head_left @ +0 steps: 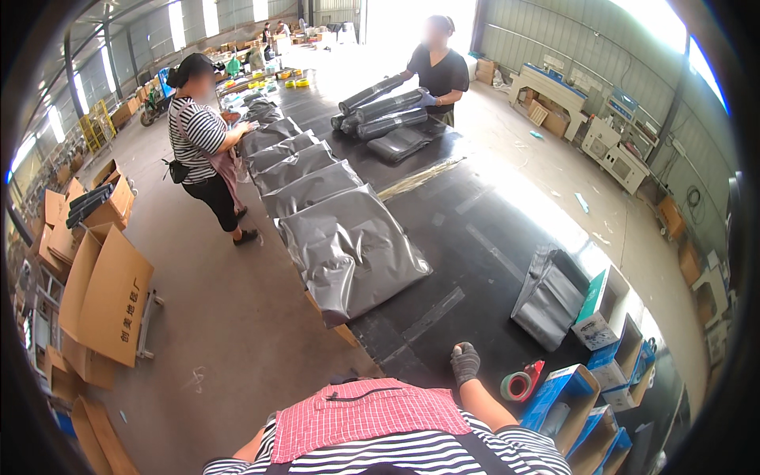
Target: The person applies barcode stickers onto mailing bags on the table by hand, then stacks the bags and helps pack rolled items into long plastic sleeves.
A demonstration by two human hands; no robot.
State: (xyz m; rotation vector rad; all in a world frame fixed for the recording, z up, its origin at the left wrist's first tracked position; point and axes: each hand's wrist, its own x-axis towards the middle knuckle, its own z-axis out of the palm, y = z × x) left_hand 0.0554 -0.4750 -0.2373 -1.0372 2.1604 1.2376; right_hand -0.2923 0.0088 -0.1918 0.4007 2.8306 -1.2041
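My right hand [465,364], in a grey glove with bare-looking fingertips, rests on the black tabletop [431,317] with its fingers curled in; nothing shows in it. Just to its right lies a red tape dispenser [518,385] with a roll of tape. My left hand is out of sight; only a bit of that arm shows beside my apron. Ahead of me, a row of grey plastic bags [352,245] lies overlapped along the table's left edge. A folded stack of grey plastic sheeting [550,301] is farther right.
Open blue-and-white boxes [564,396] stand at the table's right edge, with a green-and-white box [606,309] beyond. A co-worker [199,134] stands at the left side; another person [439,71] handles black rolls [388,111] at the far end. Cardboard cartons [107,293] stand on the left.
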